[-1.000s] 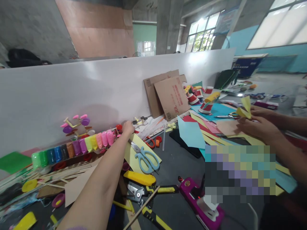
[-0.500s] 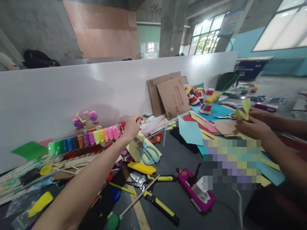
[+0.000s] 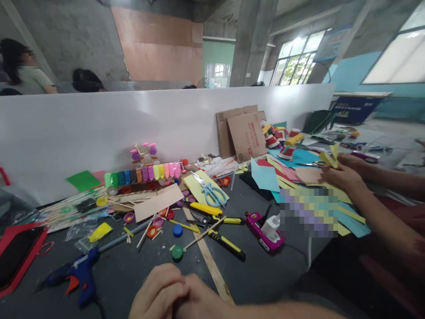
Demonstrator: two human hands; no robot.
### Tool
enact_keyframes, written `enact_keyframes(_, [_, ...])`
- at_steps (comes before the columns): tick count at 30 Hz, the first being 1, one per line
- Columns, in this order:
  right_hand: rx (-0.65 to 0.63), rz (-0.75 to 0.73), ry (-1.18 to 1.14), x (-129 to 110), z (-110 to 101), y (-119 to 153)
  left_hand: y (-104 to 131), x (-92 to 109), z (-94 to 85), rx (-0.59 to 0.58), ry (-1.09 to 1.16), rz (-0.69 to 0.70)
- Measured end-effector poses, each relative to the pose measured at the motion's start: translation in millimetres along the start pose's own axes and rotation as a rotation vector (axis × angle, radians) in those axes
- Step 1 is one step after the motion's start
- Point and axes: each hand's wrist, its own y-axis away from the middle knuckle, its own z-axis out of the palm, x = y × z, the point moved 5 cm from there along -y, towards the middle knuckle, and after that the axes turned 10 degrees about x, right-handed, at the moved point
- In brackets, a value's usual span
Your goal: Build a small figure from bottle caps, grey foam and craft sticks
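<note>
My left hand [image 3: 156, 290] is low at the front of the dark table, its fingers curled over and closed. My right hand [image 3: 202, 294] presses against it from the right, closed too. Whatever lies between them, if anything, is hidden. Just beyond are a green lid [image 3: 177, 253], a thin wooden stick [image 3: 202, 235] and a wooden strip [image 3: 210, 261]. A blue glue gun [image 3: 83, 274] rests to the left. Farther back lie yellow-black pliers [image 3: 229, 244], a yellow cutter [image 3: 206, 209] and light-blue scissors [image 3: 212, 194] on yellow paper.
A co-worker's hands [image 3: 338, 173] hold folded yellow paper at the right. A purple power strip [image 3: 265, 235] with a white plug stands right of the pliers. Colored clay packs [image 3: 142, 174] line up before a white partition [image 3: 166, 124]; cardboard [image 3: 247, 137] leans there.
My left hand has drawn back from the small pieces near the partition to the table's front, meeting my right hand, which has come into view. The view has shifted left.
</note>
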Motion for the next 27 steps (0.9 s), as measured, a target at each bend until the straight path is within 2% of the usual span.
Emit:
enact_keyframes(3, [-0.025,0.080,-0.219,-8.9,31.5,-26.7,21.6,-22.8,-16.4,0.299,-0.133,-0.161])
enact_keyframes(5, [-0.031,0.088,-0.300,-14.7,42.7,-38.5,35.0,-41.3,-24.3,0.404,-0.144,-0.317])
enact_keyframes(7, [-0.038,0.084,-0.376,-18.8,43.9,-44.6,45.1,-58.7,-26.9,0.406,-0.071,-0.472])
enact_keyframes(10, [-0.063,0.073,-0.440,-21.2,34.5,-46.2,52.7,-75.4,-26.2,0.376,0.089,-0.657])
enact_keyframes(15, [-0.096,0.108,-0.502,-18.7,26.7,-46.7,51.5,-79.4,-23.4,0.419,0.259,-0.797])
enact_keyframes(18, [-0.058,0.122,-0.565,-18.5,28.3,-50.2,50.6,-75.6,-15.4,0.328,0.285,-0.863])
enact_keyframes(20, [-0.018,0.125,-0.605,-19.9,27.3,-52.0,51.4,-71.8,-9.5,0.273,0.299,-0.900])
enact_keyframes(24, [0.025,0.128,-0.647,-25.2,22.4,-51.2,56.3,-67.8,-11.2,0.392,0.286,-0.915])
enact_keyframes(27, [0.005,0.140,-0.674,-28.3,21.9,-49.0,56.4,-66.2,-20.3,0.404,0.141,-0.773])
